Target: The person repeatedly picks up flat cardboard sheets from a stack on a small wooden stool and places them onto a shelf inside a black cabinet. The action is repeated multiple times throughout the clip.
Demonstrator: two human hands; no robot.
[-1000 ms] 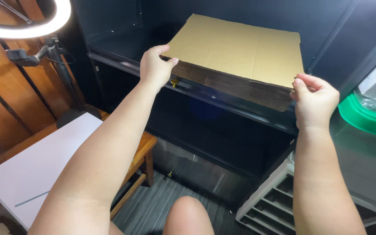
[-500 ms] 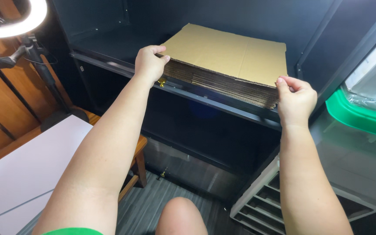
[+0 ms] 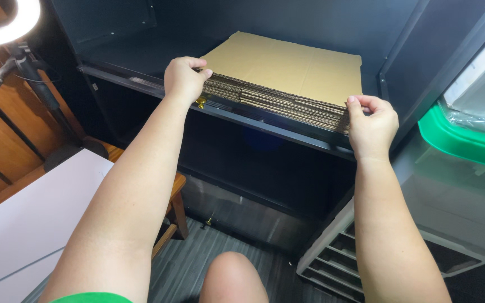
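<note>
A thick stack of flat brown cardboard sheets (image 3: pixel 287 70) lies on a dark shelf (image 3: pixel 265 126) inside a black cabinet. My left hand (image 3: pixel 182 78) grips the stack's near left corner, fingers curled over the top sheet. At the near right corner my right hand (image 3: pixel 370 124) pinches the sheet edges between thumb and fingers. Both forearms reach up from the bottom of the view.
A white board (image 3: pixel 29 224) rests on a wooden stool (image 3: pixel 176 207) at the left. A ring light (image 3: pixel 1 31) on a stand stands at the top left. A green-lidded clear bin (image 3: pixel 467 140) and a white slotted rack (image 3: pixel 338 255) are at the right. My knee (image 3: pixel 234 278) shows below.
The stack has settled lower and flatter onto the shelf, and both hands have followed it inward. The view has shifted slightly right.
</note>
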